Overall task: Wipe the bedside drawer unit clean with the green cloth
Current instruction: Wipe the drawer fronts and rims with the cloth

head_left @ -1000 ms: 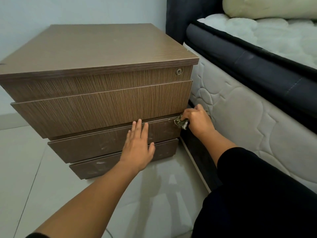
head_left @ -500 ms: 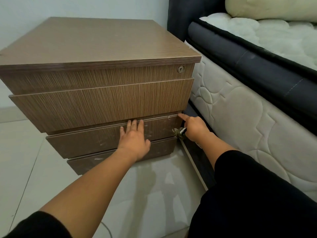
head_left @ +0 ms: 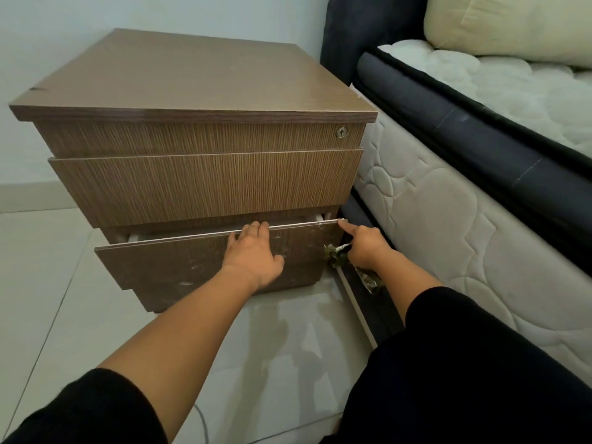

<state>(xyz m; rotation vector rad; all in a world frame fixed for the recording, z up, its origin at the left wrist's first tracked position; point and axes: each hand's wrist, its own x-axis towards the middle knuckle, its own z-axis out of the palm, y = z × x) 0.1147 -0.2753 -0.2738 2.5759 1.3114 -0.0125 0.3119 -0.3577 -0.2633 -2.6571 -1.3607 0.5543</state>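
The brown wood-grain bedside drawer unit (head_left: 198, 91) stands on the floor beside the bed. Its third drawer (head_left: 179, 264) is pulled partly out, with white marks on its front. My left hand (head_left: 253, 254) lies on that drawer front, fingers hooked over its top edge. My right hand (head_left: 362, 245) is at the drawer's right corner, index finger on the top edge, with the crumpled green cloth (head_left: 336, 254) bunched in the remaining fingers. A lock (head_left: 341, 133) sits on the top drawer.
The bed's mattress (head_left: 432, 219) and dark frame (head_left: 480, 149) stand close on the right, leaving a narrow gap. A pale pillow (head_left: 512, 24) lies on top. Light floor tiles (head_left: 48, 283) spread to the left and front. The wall is right behind the unit.
The third drawer has slid out from nearly closed. My left hand moved up onto its top edge. My right index finger stays at the corner, and the view has pulled back.
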